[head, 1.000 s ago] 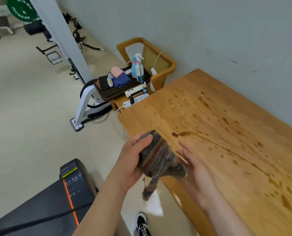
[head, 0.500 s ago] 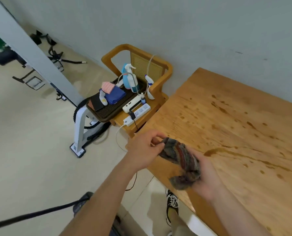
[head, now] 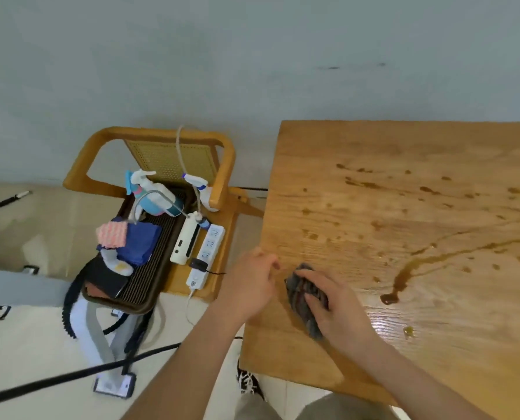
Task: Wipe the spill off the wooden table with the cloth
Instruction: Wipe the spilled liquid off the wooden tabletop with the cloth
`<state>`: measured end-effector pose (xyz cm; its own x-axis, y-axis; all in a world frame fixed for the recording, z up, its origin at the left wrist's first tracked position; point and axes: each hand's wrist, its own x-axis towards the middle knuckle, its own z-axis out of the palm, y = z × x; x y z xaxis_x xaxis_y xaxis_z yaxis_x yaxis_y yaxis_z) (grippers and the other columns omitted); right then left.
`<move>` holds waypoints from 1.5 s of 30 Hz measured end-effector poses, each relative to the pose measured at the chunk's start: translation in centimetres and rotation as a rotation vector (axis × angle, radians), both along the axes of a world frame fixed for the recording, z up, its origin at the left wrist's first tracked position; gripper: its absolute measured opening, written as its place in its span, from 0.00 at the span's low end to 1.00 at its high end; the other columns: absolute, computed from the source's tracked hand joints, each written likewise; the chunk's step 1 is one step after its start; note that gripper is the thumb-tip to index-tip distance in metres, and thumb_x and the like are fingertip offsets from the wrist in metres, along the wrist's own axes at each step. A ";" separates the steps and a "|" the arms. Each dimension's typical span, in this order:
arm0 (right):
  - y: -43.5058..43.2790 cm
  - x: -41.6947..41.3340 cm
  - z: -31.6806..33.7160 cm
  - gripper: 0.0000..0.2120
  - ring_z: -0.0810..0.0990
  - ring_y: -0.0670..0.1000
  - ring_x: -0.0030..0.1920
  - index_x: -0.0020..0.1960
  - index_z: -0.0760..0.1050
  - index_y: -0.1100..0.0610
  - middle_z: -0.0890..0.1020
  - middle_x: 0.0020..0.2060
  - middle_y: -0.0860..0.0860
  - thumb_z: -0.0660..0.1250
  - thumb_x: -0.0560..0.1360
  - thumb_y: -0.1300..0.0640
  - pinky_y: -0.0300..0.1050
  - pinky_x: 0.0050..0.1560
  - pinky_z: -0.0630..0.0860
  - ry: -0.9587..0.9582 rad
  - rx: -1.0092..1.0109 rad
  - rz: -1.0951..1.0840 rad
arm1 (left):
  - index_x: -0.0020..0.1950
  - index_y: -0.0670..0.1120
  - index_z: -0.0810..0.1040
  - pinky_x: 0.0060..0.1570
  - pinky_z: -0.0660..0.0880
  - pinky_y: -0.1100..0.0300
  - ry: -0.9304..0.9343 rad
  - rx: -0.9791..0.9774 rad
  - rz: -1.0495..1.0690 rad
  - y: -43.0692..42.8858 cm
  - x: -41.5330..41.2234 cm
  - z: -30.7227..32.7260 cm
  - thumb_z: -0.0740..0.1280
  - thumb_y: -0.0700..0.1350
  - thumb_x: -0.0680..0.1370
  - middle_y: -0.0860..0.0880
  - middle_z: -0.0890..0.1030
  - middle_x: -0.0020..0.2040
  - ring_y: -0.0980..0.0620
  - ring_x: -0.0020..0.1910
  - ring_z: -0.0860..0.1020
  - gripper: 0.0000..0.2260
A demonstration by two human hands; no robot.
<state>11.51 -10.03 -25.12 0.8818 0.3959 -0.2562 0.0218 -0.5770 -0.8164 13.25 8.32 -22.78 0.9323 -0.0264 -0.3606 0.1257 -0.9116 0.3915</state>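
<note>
The wooden table (head: pixel 358 353) fills the right half of the view. A brown spill (head: pixel 404 269) runs across it as a long streak with many droplets around. A dark striped cloth (head: pixel 298 291) lies bunched on the table near its left edge. My right hand (head: pixel 334 304) grips the cloth from above and holds it against the wood, left of the streak's end. My left hand (head: pixel 249 283) rests at the table's left edge, fingers curled, apart from the cloth and holding nothing.
A wooden chair (head: pixel 219 165) stands left of the table against the wall, carrying a tray (head: pixel 149 286) with spray bottles (head: pixel 149 192), cloths and a power strip (head: pixel 205 256). Cables and exercise gear lie on the floor at left. My shoe (head: pixel 248 383) shows below the table edge.
The cloth went from being held in both hands in the air to lying on the table under my right hand. My left hand let go of it. The view swung right and down.
</note>
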 end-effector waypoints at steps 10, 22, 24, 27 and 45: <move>9.5 -12.0 -6.6 0.21 0.73 0.57 0.68 0.61 0.79 0.57 0.77 0.66 0.56 0.60 0.74 0.49 0.57 0.68 0.62 -0.218 -0.640 -0.449 | 0.59 0.50 0.72 0.51 0.73 0.54 -0.272 -0.032 -0.376 3.4 0.8 -7.9 0.63 0.45 0.77 0.49 0.69 0.59 0.49 0.58 0.68 0.10; -1.0 -13.7 -9.0 0.21 0.66 0.58 0.73 0.63 0.77 0.62 0.73 0.69 0.59 0.59 0.79 0.49 0.59 0.72 0.59 -0.280 -0.687 -0.980 | 0.67 0.46 0.65 0.38 0.65 0.65 -0.253 -0.405 0.455 0.5 2.0 -10.3 0.60 0.50 0.81 0.47 0.68 0.57 0.51 0.45 0.71 0.17; 1.9 -12.7 -9.0 0.17 0.68 0.57 0.72 0.62 0.77 0.61 0.73 0.69 0.57 0.63 0.77 0.54 0.56 0.73 0.59 -0.315 -0.646 -1.029 | 0.68 0.49 0.63 0.39 0.68 0.57 -0.267 -0.352 0.453 0.5 2.0 -11.0 0.57 0.52 0.81 0.44 0.72 0.60 0.46 0.45 0.75 0.16; 10.1 -11.8 -9.1 0.11 0.71 0.53 0.69 0.57 0.79 0.55 0.76 0.67 0.51 0.65 0.76 0.57 0.56 0.69 0.65 -0.435 -0.478 -0.685 | 0.68 0.51 0.61 0.39 0.68 0.54 -0.278 -0.259 0.422 0.6 2.2 -11.6 0.52 0.53 0.82 0.43 0.76 0.59 0.47 0.43 0.74 0.16; 5.6 -2.3 -8.6 0.06 0.74 0.58 0.45 0.50 0.76 0.62 0.77 0.48 0.57 0.66 0.75 0.61 0.55 0.45 0.74 -0.512 -0.542 -0.892 | 0.71 0.44 0.64 0.40 0.55 0.80 -0.206 -0.359 0.374 0.3 1.8 -9.6 0.55 0.43 0.83 0.43 0.71 0.64 0.70 0.37 0.56 0.16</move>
<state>9.22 -4.39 -33.76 0.8417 -0.4704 0.2649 -0.3125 -0.8246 -0.4715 15.01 8.63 -32.43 0.9520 0.2326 -0.1991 0.3031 -0.6241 0.7202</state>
